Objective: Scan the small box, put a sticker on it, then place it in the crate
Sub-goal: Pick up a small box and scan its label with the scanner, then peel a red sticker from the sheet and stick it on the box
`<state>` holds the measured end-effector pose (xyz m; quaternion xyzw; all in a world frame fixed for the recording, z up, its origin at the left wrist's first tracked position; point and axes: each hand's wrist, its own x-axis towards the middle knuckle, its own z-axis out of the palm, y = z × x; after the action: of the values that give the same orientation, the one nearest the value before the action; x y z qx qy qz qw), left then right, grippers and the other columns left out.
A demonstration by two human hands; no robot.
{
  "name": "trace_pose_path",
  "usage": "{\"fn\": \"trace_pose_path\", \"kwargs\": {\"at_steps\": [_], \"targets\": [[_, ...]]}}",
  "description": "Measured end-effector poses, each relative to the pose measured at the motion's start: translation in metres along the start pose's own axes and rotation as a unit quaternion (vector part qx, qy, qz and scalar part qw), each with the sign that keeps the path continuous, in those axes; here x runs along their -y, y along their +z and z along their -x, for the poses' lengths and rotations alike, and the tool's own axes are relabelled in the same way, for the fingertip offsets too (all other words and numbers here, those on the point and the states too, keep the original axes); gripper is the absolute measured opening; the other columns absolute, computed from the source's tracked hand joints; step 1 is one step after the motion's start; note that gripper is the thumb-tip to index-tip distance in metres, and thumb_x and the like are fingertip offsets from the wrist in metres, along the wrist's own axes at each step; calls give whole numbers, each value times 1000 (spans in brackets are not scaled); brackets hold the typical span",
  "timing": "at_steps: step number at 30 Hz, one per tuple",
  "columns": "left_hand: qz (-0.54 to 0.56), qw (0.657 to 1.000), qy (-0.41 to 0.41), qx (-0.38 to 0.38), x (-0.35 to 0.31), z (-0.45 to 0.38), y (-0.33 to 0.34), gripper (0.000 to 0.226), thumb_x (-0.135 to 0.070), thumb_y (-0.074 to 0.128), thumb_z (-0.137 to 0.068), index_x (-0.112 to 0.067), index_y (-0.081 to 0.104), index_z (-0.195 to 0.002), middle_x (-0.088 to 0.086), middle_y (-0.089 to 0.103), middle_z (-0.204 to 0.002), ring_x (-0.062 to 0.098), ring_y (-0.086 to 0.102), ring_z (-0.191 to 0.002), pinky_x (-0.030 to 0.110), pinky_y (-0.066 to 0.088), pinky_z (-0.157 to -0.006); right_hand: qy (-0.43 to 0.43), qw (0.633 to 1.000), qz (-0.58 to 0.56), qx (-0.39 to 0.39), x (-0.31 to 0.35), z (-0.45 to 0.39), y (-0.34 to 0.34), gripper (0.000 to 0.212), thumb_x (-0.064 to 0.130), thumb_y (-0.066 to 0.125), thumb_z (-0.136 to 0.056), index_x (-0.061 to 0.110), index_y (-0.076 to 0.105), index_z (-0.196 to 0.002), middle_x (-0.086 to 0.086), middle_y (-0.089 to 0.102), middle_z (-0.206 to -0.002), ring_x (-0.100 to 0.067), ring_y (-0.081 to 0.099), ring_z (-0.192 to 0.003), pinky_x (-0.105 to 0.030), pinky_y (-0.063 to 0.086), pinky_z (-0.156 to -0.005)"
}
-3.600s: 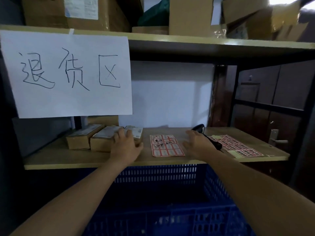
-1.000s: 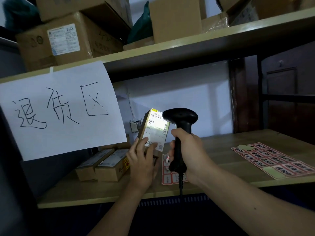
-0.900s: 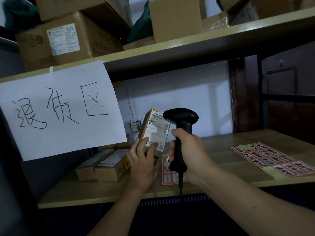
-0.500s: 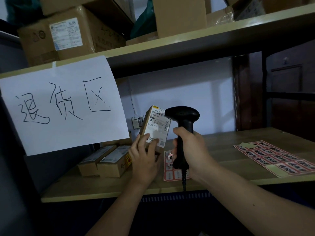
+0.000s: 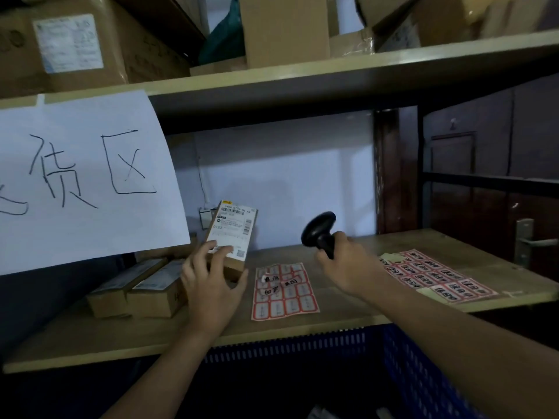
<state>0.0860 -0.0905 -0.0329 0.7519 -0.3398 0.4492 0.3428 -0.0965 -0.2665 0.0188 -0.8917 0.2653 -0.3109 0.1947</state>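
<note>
Wooden shelf board (image 5: 348,316) across the scene. Two cardboard boxes (image 5: 136,290) side by side at left, red sticker sheet (image 5: 284,290) near the middle, another red sticker sheet (image 5: 438,275) at right.

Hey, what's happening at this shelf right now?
A person is processing a small box. The left hand holds it upright, label facing them, while the right hand grips a black scanner off to the side. A sticker sheet lies between the hands; the blue crate waits below.
</note>
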Motion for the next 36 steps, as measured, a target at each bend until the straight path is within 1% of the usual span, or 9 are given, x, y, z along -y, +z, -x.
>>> {"fn": "trace_pose_path", "kwargs": {"at_steps": [3, 6, 9, 13, 20, 26, 30, 33, 36], "targets": [[16, 1000, -12, 8, -4, 3, -3, 58, -29, 86, -63, -15, 60, -113, 11, 46, -131, 36, 38, -115, 53, 41, -94, 14, 995, 101, 16, -28, -8, 0, 46, 45, 44, -93, 10, 48, -123, -14, 61, -114, -31, 65, -96, -42, 53, -81], [33, 999, -13, 15, -7, 4, -7, 59, -29, 87, -62, -17, 59, -113, 9, 45, -131, 35, 38, -115, 55, 42, -93, 25, 981, 190, 37, -50, -14, -1, 49, 43, 44, -96, 10, 44, -132, -14, 58, -122, -29, 64, -103, -38, 51, -80], [31, 999, -16, 26, -4, 8, -9, 61, -28, 88, -60, -18, 59, -113, 8, 45, -132, 35, 39, -115, 55, 43, -91, 33, 965, 254, 55, -64, -18, -1, 52, 43, 40, -97, 7, 41, -136, -16, 54, -128, -30, 63, -108, -38, 51, -82], [26, 998, -40, 33, 2, 15, -13, 60, -28, 87, -61, -20, 59, -113, 7, 44, -133, 35, 38, -116, 55, 42, -92, 37, 952, 295, 72, -72, -19, 1, 55, 45, 42, -97, 6, 41, -136, -17, 54, -130, -31, 60, -114, -39, 50, -89], [45, 997, -51, 45, -1, 14, -16, 58, -32, 85, -65, -23, 59, -115, 4, 43, -134, 33, 37, -119, 54, 40, -96, 33, 940, 330, 82, -77, -15, 4, 58, 46, 38, -99, 5, 39, -140, -17, 54, -134, -30, 57, -118, -39, 50, -91], [56, 996, -58, 42, -2, 14, -19, 58, -35, 83, -66, -24, 58, -117, 3, 42, -134, 30, 35, -121, 53, 42, -97, 40, 930, 358, 70, -75, -11, 3, 62, 49, 36, -97, 8, 36, -144, -15, 51, -140, -31, 51, -125, -42, 41, -102], [61, 995, -62, 52, -3, 11, -21, 58, -37, 82, -68, -26, 57, -119, 2, 41, -136, 28, 33, -124, 50, 41, -99, -14, 950, 311, 6, -51, -11, 10, 56, 43, 39, -97, 12, 38, -143, -13, 45, -142, -31, 44, -128, -42, 36, -105], [65, 995, -53, 47, -2, 10, -21, 58, -35, 83, -67, -26, 57, -118, 0, 40, -135, 27, 34, -123, 49, 40, -98, -65, 970, 231, 43, -26, -17, 20, 46, 33, 43, -99, 15, 42, -141, -11, 45, -142, -30, 45, -127, -41, 37, -106], [68, 994, -78, 33, -1, 11, -20, 57, -33, 83, -67, -25, 58, -117, 1, 41, -133, 27, 34, -121, 49, 39, -98, -111, 981, 121, 103, 1, -20, 38, 40, 26, 47, -99, 17, 47, -138, -9, 40, -146, -28, 54, -120, -42, 48, -102]]}}
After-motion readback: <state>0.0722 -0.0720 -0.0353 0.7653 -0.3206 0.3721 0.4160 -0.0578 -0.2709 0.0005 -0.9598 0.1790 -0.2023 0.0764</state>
